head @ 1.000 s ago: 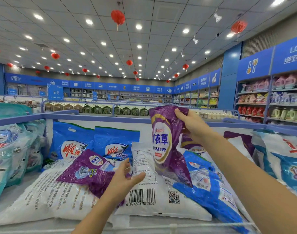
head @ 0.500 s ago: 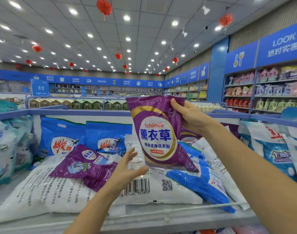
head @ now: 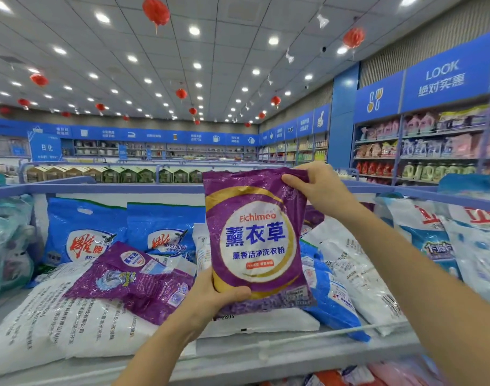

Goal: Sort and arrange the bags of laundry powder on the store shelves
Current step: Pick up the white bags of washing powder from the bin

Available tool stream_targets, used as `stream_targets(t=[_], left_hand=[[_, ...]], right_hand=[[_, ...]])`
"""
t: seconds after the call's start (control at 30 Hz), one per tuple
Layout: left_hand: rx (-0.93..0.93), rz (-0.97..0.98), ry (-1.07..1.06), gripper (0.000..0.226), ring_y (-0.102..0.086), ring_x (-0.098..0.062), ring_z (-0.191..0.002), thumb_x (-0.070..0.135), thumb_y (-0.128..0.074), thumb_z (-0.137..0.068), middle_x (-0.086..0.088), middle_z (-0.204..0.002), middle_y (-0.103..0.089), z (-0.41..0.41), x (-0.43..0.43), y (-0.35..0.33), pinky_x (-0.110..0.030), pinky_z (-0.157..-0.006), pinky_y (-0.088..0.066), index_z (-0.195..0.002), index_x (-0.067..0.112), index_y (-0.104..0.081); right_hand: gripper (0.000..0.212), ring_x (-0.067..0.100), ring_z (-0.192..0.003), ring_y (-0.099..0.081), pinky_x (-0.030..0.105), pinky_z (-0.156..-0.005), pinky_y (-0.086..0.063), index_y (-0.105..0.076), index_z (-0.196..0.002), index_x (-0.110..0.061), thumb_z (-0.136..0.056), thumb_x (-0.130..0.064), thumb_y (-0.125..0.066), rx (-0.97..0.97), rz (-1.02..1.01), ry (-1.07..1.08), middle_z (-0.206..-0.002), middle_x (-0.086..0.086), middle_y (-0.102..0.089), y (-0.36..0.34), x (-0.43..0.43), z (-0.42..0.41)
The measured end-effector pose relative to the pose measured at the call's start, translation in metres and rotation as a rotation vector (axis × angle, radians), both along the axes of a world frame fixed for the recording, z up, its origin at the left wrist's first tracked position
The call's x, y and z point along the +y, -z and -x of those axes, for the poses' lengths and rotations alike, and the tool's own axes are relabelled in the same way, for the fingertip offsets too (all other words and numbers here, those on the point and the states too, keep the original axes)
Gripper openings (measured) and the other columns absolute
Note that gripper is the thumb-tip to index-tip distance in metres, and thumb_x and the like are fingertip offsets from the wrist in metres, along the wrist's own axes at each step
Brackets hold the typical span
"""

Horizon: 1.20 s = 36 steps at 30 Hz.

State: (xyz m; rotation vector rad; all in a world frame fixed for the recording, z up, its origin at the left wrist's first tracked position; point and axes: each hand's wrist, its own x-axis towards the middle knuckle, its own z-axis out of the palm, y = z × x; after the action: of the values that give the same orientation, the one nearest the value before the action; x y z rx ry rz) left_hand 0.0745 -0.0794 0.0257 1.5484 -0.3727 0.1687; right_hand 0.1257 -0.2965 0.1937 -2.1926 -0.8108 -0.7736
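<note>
A glossy purple plastic bag of laundry powder [head: 256, 240] was held upright in the air, its front toward the camera, above a pale blue metal store shelf [head: 238, 355]. The bag was soft, pillow-shaped and slightly crinkled. A large white circle ringed in gold filled its front. Inside the circle were the orange word "Eichimeo", big blue Chinese characters, a smaller blue line and a short red strip.

The left hand [head: 213, 296] gripped the bag's lower left corner, thumb across the front and fingers curled behind. The right hand [head: 319, 188] pinched the top right corner between thumb and fingers.

Below and to the left, a second purple bag of powder [head: 132, 280] lay flat on a big white sack printed with black text [head: 57, 316]. A tall blue bag with red lettering on a white oval [head: 85, 232] stood against the shelf's back wall, a matching blue bag [head: 165, 235] just beside it. Right of the held bag, a blue-and-white bag [head: 333, 296] lay slanted among white packs. A red paper lantern [head: 156, 11] hung from the ceiling overhead.
</note>
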Motion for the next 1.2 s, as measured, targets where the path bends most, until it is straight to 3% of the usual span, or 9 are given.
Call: stream_targets(t=[0.07,0.17,0.3,0.53,0.63,0.77,0.93,1.0,1.2], left_hand=[[0.02,0.014,0.004,0.076,-0.07,-0.02,-0.096,0.034,-0.091,-0.043,-0.002,-0.104,-0.074,0.0,-0.001,0.0,-0.021,-0.074,-0.055,-0.112,0.019,-0.062],[0.01,0.051,-0.017,0.074,-0.071,-0.022,-0.094,0.033,-0.089,-0.042,-0.004,-0.102,-0.074,0.001,-0.005,0.001,-0.022,-0.071,-0.057,-0.11,0.017,-0.064],[-0.013,0.131,-0.102,0.077,-0.072,-0.019,-0.089,0.035,-0.087,-0.036,-0.002,-0.098,-0.075,0.0,-0.019,-0.001,-0.028,-0.074,-0.056,-0.107,0.019,-0.063],[-0.056,0.063,-0.124,0.055,-0.071,-0.009,-0.086,0.026,-0.082,-0.053,0.011,-0.093,-0.075,-0.011,-0.062,-0.01,-0.014,-0.061,-0.054,-0.104,0.024,-0.062],[-0.042,0.097,-0.124,0.054,-0.072,-0.014,-0.087,0.026,-0.082,-0.055,0.005,-0.095,-0.075,-0.018,-0.086,-0.01,-0.019,-0.063,-0.056,-0.105,0.024,-0.062],[-0.063,0.16,-0.137,0.069,-0.072,-0.017,-0.089,0.034,-0.091,-0.046,0.0,-0.098,-0.075,-0.032,-0.12,-0.011,-0.02,-0.065,-0.057,-0.109,0.021,-0.064],[-0.015,0.256,-0.158,0.103,-0.072,-0.021,-0.089,0.05,-0.094,-0.021,-0.005,-0.1,-0.075,-0.054,-0.17,-0.009,-0.025,-0.064,-0.058,-0.112,0.017,-0.062],[0.028,0.293,-0.147,0.096,-0.071,-0.022,-0.095,0.049,-0.093,-0.035,-0.005,-0.108,-0.073,-0.06,-0.187,-0.015,-0.028,-0.067,-0.058,-0.119,0.02,-0.057],[-0.532,-0.227,-0.83,0.088,-0.038,-0.013,-0.13,0.054,-0.074,-0.071,0.001,-0.141,-0.042,-0.075,-0.224,-0.092,-0.035,-0.109,-0.031,-0.143,0.024,-0.032]], right_hand=[[0.031,0.014,-0.06,-0.06,0.028,-0.056,-0.047,-0.065,-0.075,-0.008,-0.091,-0.034,-0.058,-0.064,-0.163,0.039,-0.068,0.009,-0.067,0.01,0.002,-0.001],[0.046,0.02,-0.087,-0.065,0.035,-0.077,-0.055,-0.062,-0.097,-0.013,-0.087,-0.056,-0.047,0.361,-0.512,-0.109,-0.1,0.016,-0.069,0.034,-0.005,0.002],[0.059,0.016,-0.103,-0.064,0.03,-0.074,-0.056,-0.054,-0.124,-0.021,-0.083,-0.063,-0.049,0.737,-0.347,-0.199,-0.119,0.0,-0.063,0.085,-0.017,0.008],[0.008,0.012,-0.076,-0.071,0.024,-0.067,-0.057,-0.068,-0.086,-0.022,-0.089,-0.024,-0.061,0.448,-0.533,-0.276,-0.088,0.0,-0.073,0.101,-0.046,0.008],[0.012,0.01,-0.072,-0.071,0.022,-0.063,-0.056,-0.068,-0.083,-0.026,-0.089,-0.032,-0.059,0.409,-0.577,-0.224,-0.083,-0.004,-0.074,0.103,-0.066,-0.001],[0.044,0.011,-0.083,-0.069,0.028,-0.075,-0.052,-0.067,-0.093,-0.022,-0.088,-0.057,-0.041,0.703,-0.564,-0.232,-0.089,-0.005,-0.074,0.108,-0.106,-0.012],[0.04,0.008,-0.085,-0.07,0.018,-0.062,-0.055,-0.065,-0.1,-0.025,-0.071,-0.053,-0.065,0.65,-0.449,-0.369,-0.093,-0.009,-0.074,0.126,-0.153,-0.026],[0.037,0.007,-0.086,-0.069,0.014,-0.067,-0.052,-0.067,-0.097,-0.024,-0.07,-0.048,-0.068,0.573,-0.51,-0.38,-0.093,-0.009,-0.074,0.127,-0.172,-0.035],[0.027,0.009,-0.09,-0.069,0.02,-0.075,-0.054,-0.066,-0.101,-0.021,-0.078,-0.035,-0.07,0.564,-0.479,-0.408,-0.095,-0.007,-0.074,0.143,-0.222,-0.064]])
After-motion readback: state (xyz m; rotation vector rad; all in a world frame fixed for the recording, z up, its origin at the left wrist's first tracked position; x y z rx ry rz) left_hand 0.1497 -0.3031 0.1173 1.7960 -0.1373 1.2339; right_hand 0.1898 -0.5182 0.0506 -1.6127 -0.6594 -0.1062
